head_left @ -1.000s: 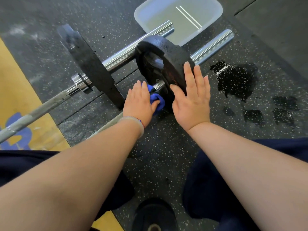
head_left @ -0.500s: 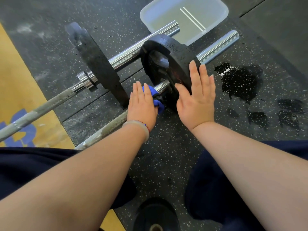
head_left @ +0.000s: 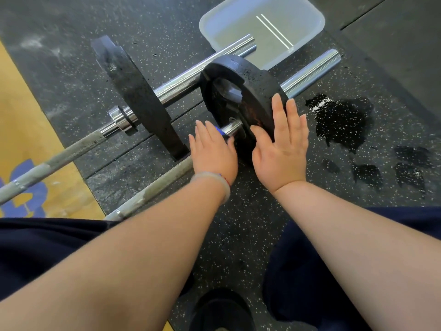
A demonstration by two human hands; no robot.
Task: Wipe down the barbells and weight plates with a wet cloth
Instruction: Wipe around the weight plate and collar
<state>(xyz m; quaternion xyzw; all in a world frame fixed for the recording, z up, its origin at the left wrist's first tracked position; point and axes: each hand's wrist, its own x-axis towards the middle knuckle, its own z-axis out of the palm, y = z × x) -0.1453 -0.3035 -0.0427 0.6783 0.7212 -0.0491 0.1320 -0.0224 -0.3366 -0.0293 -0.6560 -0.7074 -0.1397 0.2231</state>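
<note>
Left hand: the left hand (head_left: 212, 151) lies back-up over the near bar, fingers bent down over it, holding the blue cloth (head_left: 221, 131) against the metal; only a small corner of cloth shows past the fingertips.
Right hand: the right hand (head_left: 282, 144) is spread wide, fingers straight and together, palm pressed flat on the near weight plate (head_left: 248, 75), gripping nothing.
Near weight plate: stands on edge, tilted, directly beyond both hands, threaded on the near barbell (head_left: 310, 72); its face shows rusty brown patches under the right hand's fingertips.
Near barbell: its chalky shaft runs out from under the left hand toward the left knee; its chrome sleeve passes through the plate and sticks out beyond the right hand.
Far barbell: the far barbell (head_left: 181, 86) lies on the floor beyond the left hand, alongside the near one and apart from it.
Far weight plate: the far weight plate (head_left: 133, 91) stands on edge on that bar, just left of and beyond the left hand.
Wristband: a pale wristband (head_left: 214, 180) circles the left wrist.
Tub: a translucent tub (head_left: 319, 22) sits well beyond the right hand, past the plate.
Wet patches: dark wet patches (head_left: 341, 120) mark the speckled floor to the right of the right hand.
Yellow floor: a yellow floor section (head_left: 28, 115) lies far left of the left hand.
</note>
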